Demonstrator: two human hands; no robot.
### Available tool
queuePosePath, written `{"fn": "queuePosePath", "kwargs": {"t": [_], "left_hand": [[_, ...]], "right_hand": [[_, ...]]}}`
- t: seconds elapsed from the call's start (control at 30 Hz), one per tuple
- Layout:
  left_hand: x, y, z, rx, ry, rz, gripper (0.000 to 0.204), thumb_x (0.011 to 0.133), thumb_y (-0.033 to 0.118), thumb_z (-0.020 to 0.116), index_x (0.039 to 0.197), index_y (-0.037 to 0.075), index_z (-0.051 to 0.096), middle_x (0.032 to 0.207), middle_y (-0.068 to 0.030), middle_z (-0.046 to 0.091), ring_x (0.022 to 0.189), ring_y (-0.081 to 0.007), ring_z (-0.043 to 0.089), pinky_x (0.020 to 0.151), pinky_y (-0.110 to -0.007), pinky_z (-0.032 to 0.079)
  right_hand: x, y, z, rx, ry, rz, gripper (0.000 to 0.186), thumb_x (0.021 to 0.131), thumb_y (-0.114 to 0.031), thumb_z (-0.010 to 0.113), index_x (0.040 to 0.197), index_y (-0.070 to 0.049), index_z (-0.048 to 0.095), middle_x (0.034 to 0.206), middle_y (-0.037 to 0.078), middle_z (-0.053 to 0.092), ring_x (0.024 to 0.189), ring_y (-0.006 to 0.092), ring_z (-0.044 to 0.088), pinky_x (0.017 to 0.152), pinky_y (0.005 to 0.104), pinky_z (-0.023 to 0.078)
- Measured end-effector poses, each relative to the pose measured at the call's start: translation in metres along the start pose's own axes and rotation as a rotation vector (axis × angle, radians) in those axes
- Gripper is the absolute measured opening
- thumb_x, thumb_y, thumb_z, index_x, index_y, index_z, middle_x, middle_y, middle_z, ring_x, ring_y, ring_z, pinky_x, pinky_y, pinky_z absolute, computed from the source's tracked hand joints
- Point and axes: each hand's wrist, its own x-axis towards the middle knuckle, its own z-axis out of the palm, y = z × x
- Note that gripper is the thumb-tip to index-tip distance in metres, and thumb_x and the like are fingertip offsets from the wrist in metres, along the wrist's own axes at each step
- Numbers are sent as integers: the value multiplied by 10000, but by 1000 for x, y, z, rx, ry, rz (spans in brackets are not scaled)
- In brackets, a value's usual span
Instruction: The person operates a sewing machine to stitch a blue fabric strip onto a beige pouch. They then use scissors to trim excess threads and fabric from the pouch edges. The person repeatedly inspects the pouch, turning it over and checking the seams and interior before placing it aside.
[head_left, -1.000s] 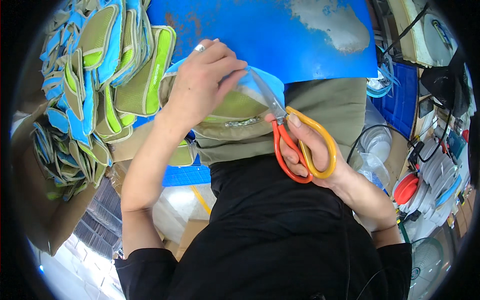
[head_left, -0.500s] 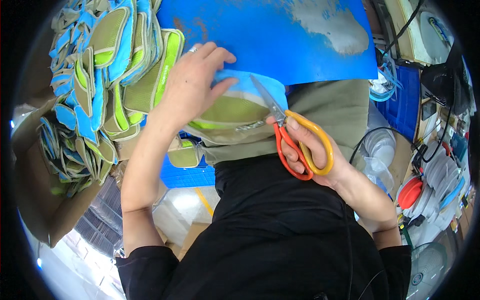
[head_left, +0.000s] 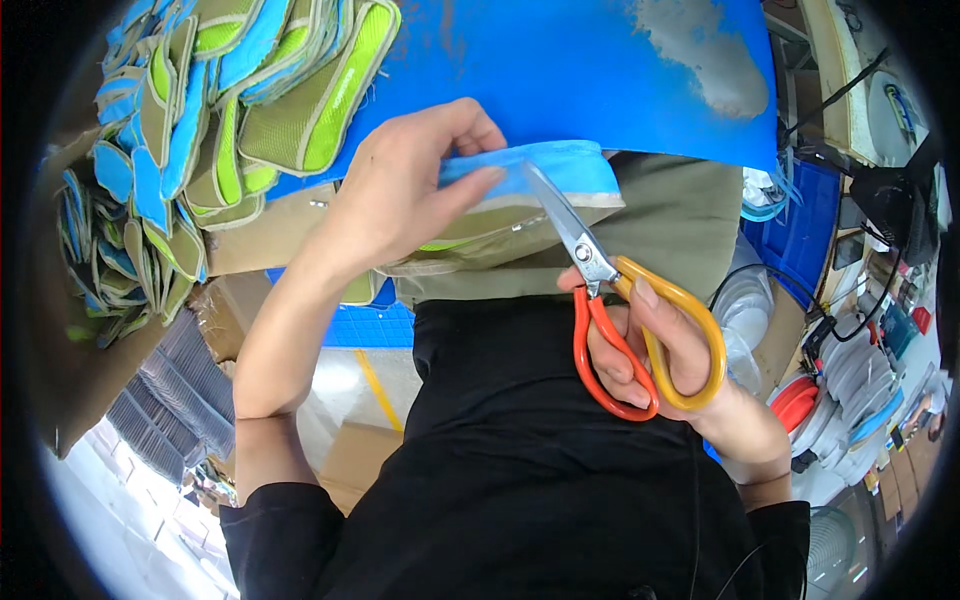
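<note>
My left hand (head_left: 405, 185) pinches a blue and olive-green fabric piece (head_left: 575, 172) between thumb and fingers. The piece has a pale trim along its edge and lies over my lap, its blue face tilted up. In my right hand (head_left: 682, 335) is a pair of scissors (head_left: 583, 250) with one orange-yellow and one red handle loop. My fingers pass through the loops. The blades look closed together, and their tip lies against or just over the blue fabric; whether it touches cannot be told. Part of the piece is hidden behind my left hand.
Many similar blue and green fabric pieces (head_left: 300, 120) are heaped at the far left, beside a cardboard box (head_left: 60, 390) with more. A blue worn tabletop (head_left: 560, 70) lies ahead. At right stand a blue crate (head_left: 800, 215), black cables, and stacked white discs (head_left: 850, 400).
The fabric piece has tipped so more of its blue side shows and less green. The scissors have shifted right and nearer to me. My view has turned slightly.
</note>
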Motion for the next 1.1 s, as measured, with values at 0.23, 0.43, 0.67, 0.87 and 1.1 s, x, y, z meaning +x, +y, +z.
{"fn": "queuePosePath", "kwargs": {"t": [0.23,0.43,0.67,0.87,1.1], "left_hand": [[0,-6,-1,-41,-40,-31,135,849,32,710,971,-8,666,830,-25,635,748,-98,527,690,-273,450],[0,-7,0,-42,-20,5,122,845,38,714,946,-5,663,795,-14,604,713,-97,501,662,-266,436],[1,-9,3,19,24,42,111,834,26,718,910,-14,648,771,-40,593,687,-105,515,642,-264,452],[-3,-7,7,68,76,73,114,808,-29,714,891,-23,637,776,-57,594,684,-116,538,645,-266,473],[-2,-8,10,52,66,56,112,814,-36,709,906,-34,645,787,-53,601,692,-94,545,641,-257,471]], "right_hand": [[5,3,3,-3,-10,25,497,1117,-426,361,1407,-33,453,629,32,474,423,96,415,403,222,376],[8,3,5,-11,5,30,501,1116,-432,364,1402,-30,455,627,33,475,416,94,409,397,220,372],[9,3,4,54,16,64,561,1107,-479,356,1443,-39,442,643,28,487,423,78,409,401,210,360],[7,0,3,60,68,128,633,1085,-554,356,1440,-40,456,645,10,490,435,70,416,415,198,337],[9,2,4,-154,88,30,580,1085,-515,406,1368,-16,492,597,13,473,393,80,384,383,212,325]]}}
